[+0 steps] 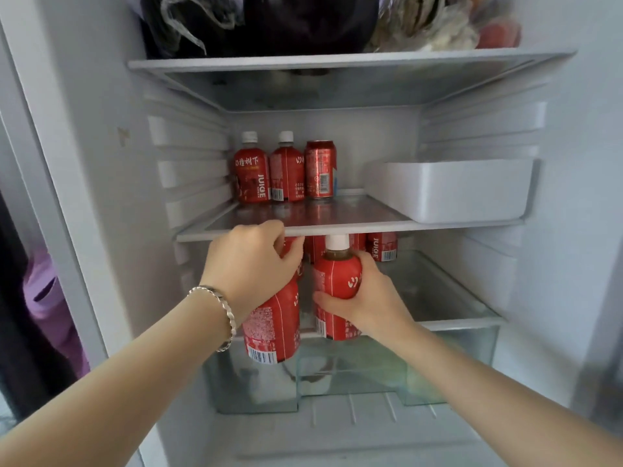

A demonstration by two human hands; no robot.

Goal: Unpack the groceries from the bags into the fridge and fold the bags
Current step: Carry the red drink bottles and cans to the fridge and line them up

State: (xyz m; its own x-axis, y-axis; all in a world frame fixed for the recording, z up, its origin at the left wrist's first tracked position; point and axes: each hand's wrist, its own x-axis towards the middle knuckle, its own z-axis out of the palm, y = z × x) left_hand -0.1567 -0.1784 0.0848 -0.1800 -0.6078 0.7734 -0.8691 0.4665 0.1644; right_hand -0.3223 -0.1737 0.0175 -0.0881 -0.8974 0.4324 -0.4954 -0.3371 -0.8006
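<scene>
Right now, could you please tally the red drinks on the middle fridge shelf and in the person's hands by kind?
Red white-capped plastic juice bottles on the glass middle shelf: 2
Red metal drink can on that shelf: 1
Red held bottles, one in the left hand, one in the right hand: 2
Total: 5. Red containers behind the hands are partly hidden, uncounted.

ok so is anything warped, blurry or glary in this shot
Head view: wide-angle bend bows the fridge wall and shelf edges; light soft and even, no hard glare; the glass shelf mirrors the red bottles behind; the bags on top look dark and soft.
</scene>
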